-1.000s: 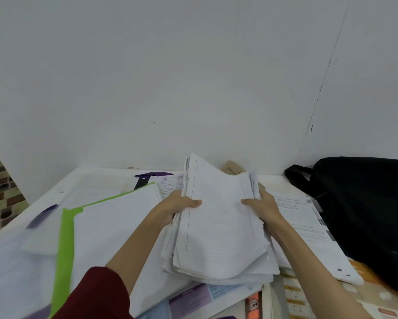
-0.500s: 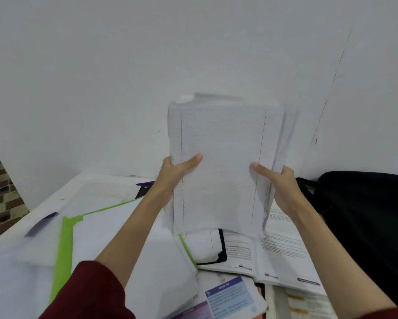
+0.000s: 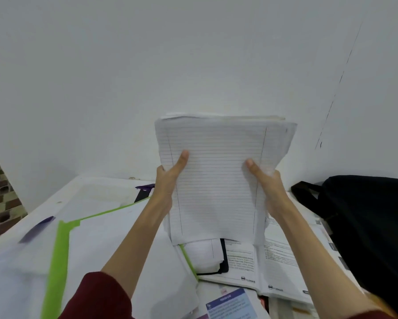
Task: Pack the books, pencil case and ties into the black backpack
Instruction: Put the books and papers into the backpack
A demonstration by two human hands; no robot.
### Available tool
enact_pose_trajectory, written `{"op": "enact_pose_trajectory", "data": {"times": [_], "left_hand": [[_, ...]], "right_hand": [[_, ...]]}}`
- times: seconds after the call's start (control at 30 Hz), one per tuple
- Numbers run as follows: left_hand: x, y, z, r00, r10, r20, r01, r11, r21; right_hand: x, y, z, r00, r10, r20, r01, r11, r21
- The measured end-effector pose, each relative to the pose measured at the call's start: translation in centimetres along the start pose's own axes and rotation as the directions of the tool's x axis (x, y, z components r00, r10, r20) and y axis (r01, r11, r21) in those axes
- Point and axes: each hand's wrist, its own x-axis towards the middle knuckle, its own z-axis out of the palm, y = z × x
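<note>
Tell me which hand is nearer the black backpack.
Right. The right hand grips the right edge of the lined paper stack, on the side facing the black backpack; the left hand grips the far left edge.

The thick stack of white ruled paper sheets [image 3: 218,180] carries fine grey lines and darker margin rules. The soft fabric backpack [image 3: 372,226] is plain black. A white plastic folder [image 3: 62,254] has lime-green edging. The long sleeve [image 3: 97,298] is dark red. A printed card [image 3: 232,305] shows blue and purple panels.
</note>
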Motion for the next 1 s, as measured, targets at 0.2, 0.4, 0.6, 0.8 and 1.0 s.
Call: {"op": "enact_pose_trajectory", "data": {"times": [0.2,0.4,0.6,0.8,1.0], "left_hand": [[0.0,2.0,1.3,0.987,0.158,0.011,-0.158,0.987,0.031],[0.8,-4.3,-0.6,0.99,0.12,-0.07,-0.107,0.98,0.17],[0.9,-8.2,-0.7,0.99,-0.004,-0.142,0.032,0.981,0.191],[0.6,-9.4,-0.7,0.991,0.069,-0.119,-0.035,0.963,0.268],[-0.2,-3.8,-1.5,0.944,0.258,-0.206,-0.168,0.912,0.375]], "right_hand": [[1.1,-1.2,0.6,0.978,-0.083,-0.189,0.092,0.995,0.039],[0.4,3.1,0.3,0.98,-0.01,-0.197,-0.015,0.992,-0.125],[0.0,5.3,0.4,0.981,0.014,-0.192,-0.041,0.989,-0.139],[-0.2,5.7,0.6,0.976,-0.036,-0.213,0.003,0.989,-0.15],[0.7,3.1,2.6,0.979,-0.054,-0.198,-0.005,0.959,-0.282]]}}
